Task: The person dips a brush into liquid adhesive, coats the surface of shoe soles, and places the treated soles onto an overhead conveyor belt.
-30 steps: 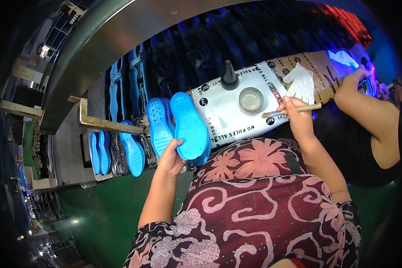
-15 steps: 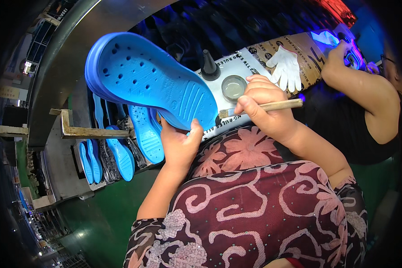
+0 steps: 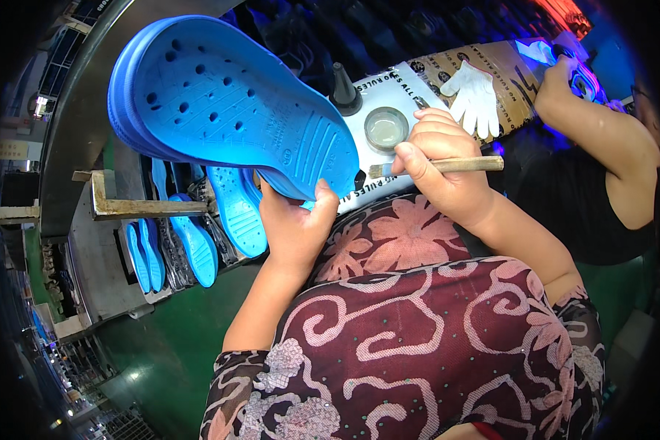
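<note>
My left hand [image 3: 295, 227] is closed round the narrow end of a large blue shoe sole [image 3: 231, 103], thumb on its upper face. The sole is tilted, with small holes in its broad end and grooves near my thumb. In my right hand [image 3: 447, 161] is a flat wooden-handled brush [image 3: 466, 164], its bristles pointing left, just apart from the sole's end. Just left of my right fingers stands a small round glass dish [image 3: 386, 130] of cloudy liquid. A dark cone-shaped bottle [image 3: 343, 92] stands behind the sole's end.
A white glove [image 3: 473, 99] lies on the cardboard [image 3: 517, 81] to the right. Further right, a co-worker's arm [image 3: 594, 128] reaches toward blue-lit items. More blue soles [image 3: 235, 213] lie on the left beside a metal bracket [image 3: 143, 207]. A curved metal frame [image 3: 73, 132] rises at far left.
The sole in my left hand has moved up and left in view. The brush has shifted slightly right, away from the sole's end.
</note>
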### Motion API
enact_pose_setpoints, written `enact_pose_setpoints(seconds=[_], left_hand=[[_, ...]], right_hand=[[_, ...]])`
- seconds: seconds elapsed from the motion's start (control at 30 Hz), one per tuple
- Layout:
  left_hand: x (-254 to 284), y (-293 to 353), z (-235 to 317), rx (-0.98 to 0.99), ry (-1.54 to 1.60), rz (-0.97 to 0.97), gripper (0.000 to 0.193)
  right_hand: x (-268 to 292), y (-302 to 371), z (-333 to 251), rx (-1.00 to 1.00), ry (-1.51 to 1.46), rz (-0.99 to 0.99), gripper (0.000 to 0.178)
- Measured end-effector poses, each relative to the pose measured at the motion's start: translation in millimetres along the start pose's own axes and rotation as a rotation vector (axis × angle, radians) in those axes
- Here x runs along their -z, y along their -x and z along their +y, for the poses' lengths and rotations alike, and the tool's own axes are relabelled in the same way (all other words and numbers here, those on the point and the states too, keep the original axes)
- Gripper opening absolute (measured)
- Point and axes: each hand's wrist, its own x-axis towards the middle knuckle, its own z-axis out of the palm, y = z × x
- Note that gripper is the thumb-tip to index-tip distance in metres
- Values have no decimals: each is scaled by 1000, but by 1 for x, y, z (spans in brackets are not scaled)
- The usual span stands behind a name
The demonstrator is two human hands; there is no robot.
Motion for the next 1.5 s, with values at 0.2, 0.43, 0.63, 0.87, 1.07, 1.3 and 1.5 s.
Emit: enact_pose_setpoints(seconds=[0.2,0.43,0.63,0.87,1.07,1.3,1.5], left_hand=[[-4,0,0,-78,-1,23,48],[-7,2,3,-180,13,63,31],[-11,1,2,-278,28,101,24],[-12,1,0,-318,52,149,25],[-10,-3,0,-304,29,119,25],[-6,-1,5,-126,71,111,43],[-4,0,5,-2,43,76,50]], right_hand=[[-9,2,-1,17,-105,20,26],[-2,5,1,-54,-96,60,26],[-10,5,1,50,-102,60,20],[-1,3,-4,-62,-148,34,26],[-6,1,0,9,-81,7,27],[-1,2,-5,-137,-155,44,27],[-7,1,-5,-29,-46,28,26]])
